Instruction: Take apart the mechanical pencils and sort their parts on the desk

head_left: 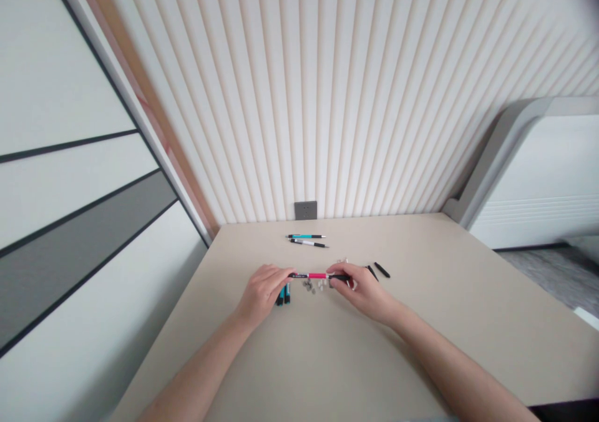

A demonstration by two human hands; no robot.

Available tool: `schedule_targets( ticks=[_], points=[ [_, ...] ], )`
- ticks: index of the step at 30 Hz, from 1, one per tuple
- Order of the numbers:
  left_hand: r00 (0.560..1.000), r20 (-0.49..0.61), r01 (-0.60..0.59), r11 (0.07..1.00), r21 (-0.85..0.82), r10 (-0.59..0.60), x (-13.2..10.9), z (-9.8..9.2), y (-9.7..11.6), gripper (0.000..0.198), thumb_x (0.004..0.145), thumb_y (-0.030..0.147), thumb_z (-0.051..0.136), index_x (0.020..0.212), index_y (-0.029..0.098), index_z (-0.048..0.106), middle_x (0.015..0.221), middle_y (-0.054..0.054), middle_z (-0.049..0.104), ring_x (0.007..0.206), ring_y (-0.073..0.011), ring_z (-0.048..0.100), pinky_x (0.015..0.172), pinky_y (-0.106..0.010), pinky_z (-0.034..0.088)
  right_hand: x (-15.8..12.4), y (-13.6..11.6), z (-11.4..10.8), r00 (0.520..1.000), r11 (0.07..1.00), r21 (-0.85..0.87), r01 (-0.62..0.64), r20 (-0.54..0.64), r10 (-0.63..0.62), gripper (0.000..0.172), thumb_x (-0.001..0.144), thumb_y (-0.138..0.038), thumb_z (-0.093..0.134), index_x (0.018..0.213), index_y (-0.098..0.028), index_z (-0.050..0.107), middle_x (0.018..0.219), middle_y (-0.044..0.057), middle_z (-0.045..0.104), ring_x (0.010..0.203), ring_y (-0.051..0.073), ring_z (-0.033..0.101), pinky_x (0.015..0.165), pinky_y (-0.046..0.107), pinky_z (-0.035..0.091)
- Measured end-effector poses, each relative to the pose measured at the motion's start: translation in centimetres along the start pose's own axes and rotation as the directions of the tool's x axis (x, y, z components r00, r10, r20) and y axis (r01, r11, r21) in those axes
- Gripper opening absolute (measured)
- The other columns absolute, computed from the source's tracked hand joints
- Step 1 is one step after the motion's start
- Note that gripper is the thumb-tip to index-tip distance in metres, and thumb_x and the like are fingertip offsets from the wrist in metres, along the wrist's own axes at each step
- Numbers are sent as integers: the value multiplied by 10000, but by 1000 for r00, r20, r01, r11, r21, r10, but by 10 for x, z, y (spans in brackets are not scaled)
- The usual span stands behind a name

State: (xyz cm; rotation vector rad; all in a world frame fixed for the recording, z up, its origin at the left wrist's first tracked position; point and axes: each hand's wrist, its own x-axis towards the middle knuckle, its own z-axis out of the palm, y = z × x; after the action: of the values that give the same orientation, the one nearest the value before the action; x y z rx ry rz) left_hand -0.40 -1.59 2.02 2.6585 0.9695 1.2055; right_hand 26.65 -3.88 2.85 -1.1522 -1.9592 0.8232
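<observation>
A pink and black pen (317, 276) is held level above the table between both hands. My left hand (264, 289) pinches its black left end, and my right hand (356, 284) grips the black part at its right end. Below the pen lie several small grey and white pieces (311, 286). Blue and black pen parts (283, 294) rest beside my left hand, partly covered by it. Near my right hand's fingers are black pen parts (382, 269), one partly hidden.
Farther back on the beige table (402, 241) lie a blue pen (306, 236) and a white and black pen (309, 243). Behind them, a dark socket (306, 210) is on the ribbed wall. White panels stand at the left.
</observation>
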Motion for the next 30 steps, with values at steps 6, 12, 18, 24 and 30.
schedule_targets(
  ticks=[6,12,18,24,30],
  points=[
    [1000,-3,5,1000,-4,-5,-1,0,-1,204,959,223,508,1096,184,655,888,-71,715,785,-175,636,724,-302,497,0,-2,-1,1000,999,-36,22,17,-21,238,926,-351,501,897,-198,681,848,34,695,734,157,587,642,252,422],
    [992,-65,114,993,43,-111,-3,-6,-5,206,967,220,485,1101,187,637,927,-63,702,835,-173,645,760,-297,500,0,0,-13,993,993,-120,-7,-121,-8,180,910,-285,484,816,-193,607,747,6,636,685,145,557,644,253,421],
    [962,-138,246,967,63,-235,-4,-9,-8,199,963,252,486,1063,169,637,857,-49,692,779,-167,654,739,-279,506,-5,-5,-11,980,955,-227,192,86,-177,117,884,-224,535,844,-202,643,833,49,640,827,190,572,776,310,438],
    [975,-105,200,979,43,-195,-5,-5,-9,210,961,249,479,1064,173,645,916,-70,701,834,-180,660,749,-284,515,-11,-3,16,921,904,-265,335,297,-254,96,870,-198,582,849,-208,675,849,53,637,860,194,573,806,309,433],
    [986,-79,149,988,34,-146,-3,-5,-6,205,960,254,485,1063,182,647,913,-69,707,824,-176,662,749,-285,519,-9,1,18,939,913,-276,300,255,-232,167,882,-329,617,982,-210,679,900,69,651,912,218,578,848,340,432]
  ],
)
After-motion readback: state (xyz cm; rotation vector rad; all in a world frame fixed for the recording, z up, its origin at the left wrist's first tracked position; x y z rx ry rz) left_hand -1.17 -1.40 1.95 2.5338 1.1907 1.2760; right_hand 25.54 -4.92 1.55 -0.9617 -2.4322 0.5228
